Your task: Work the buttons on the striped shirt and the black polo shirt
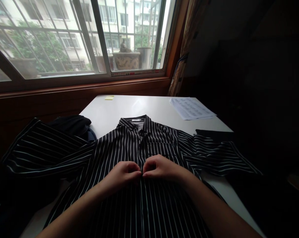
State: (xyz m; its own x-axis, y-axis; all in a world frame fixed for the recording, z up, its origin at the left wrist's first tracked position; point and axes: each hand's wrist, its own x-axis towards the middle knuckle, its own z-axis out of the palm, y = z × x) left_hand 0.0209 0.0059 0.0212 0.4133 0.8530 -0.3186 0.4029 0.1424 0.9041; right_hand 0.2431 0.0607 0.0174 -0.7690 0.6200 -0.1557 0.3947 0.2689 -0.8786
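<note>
A dark shirt with thin white stripes point(119, 145) lies face up on a white table point(129, 105), collar toward the window and sleeves spread to both sides. My left hand point(122, 175) and my right hand point(159, 168) meet at the shirt's front placket at mid-chest. Both hands are curled, fingertips pinching the fabric edges along the button line. The button itself is hidden under my fingers.
A stack of printed papers point(190, 108) lies at the table's far right. A yellow sticky note point(109, 97) sits near the far edge. A dark garment point(72, 125) is bunched at the left, and a dark flat object point(213, 135) lies at the right.
</note>
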